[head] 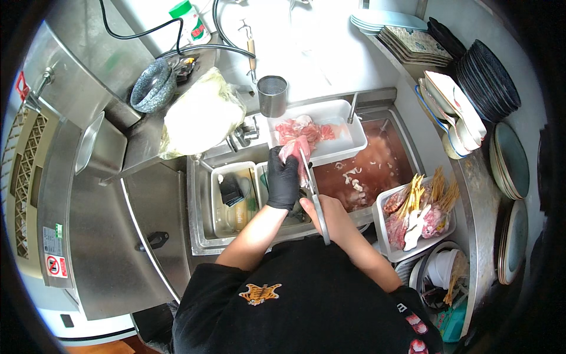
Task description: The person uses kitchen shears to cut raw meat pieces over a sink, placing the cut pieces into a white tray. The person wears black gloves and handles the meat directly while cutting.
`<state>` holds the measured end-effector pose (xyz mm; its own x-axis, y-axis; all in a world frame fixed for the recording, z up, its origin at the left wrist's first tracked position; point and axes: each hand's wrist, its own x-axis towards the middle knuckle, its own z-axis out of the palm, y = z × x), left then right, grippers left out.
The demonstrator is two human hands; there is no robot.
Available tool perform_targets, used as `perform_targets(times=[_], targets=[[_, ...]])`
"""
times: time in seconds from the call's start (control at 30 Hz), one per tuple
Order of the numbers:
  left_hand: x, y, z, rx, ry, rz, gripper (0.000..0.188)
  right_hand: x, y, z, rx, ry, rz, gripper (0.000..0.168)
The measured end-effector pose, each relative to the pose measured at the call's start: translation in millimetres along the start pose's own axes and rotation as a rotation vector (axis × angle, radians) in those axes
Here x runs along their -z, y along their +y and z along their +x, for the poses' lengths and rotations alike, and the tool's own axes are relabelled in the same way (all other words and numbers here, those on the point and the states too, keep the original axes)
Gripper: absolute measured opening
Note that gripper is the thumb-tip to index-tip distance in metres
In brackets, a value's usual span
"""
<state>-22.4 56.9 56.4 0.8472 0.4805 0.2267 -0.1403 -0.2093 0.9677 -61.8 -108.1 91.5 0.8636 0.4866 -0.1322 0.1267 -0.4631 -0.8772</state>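
Observation:
My left hand (283,181), in a black glove, grips a piece of raw pink meat (297,150) over the near edge of a white plastic tub (340,150). More raw meat (305,128) lies inside that tub. My bare right hand (329,217) holds long metal scissors (316,203), their blades pointing up against the held meat. Reddish water with pale scraps (353,181) fills the right sink basin, just beyond my right hand. The fingers of my left hand are partly hidden by the meat.
Skewered meat lies in a white tray (380,221) at the right. Containers (216,199) stand in the left basin beside a faucet (243,135). A filled plastic bag (199,119), a metal mesh cylinder (272,95) and stone-patterned bowls (152,86) are behind. Stacked plates (508,159) line the right shelf.

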Motion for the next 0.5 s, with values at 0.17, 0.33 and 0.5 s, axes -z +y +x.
perform_targets(times=[0.17,0.33,0.5], targets=[[-4.3,12.5,-1.9,-0.080,0.045,0.014,0.032,-7.2,9.8,-3.2,-0.022,-0.051,0.198,0.065],[-6.1,-2.3,-1.7,-0.277,0.124,0.049,0.031,-10.6,7.2,-3.5,-0.120,-0.177,0.282,0.063],[-8.1,-7.3,-2.4,-0.343,0.143,0.133,0.037,-12.2,2.5,-3.9,-0.170,-0.171,0.347,0.059]])
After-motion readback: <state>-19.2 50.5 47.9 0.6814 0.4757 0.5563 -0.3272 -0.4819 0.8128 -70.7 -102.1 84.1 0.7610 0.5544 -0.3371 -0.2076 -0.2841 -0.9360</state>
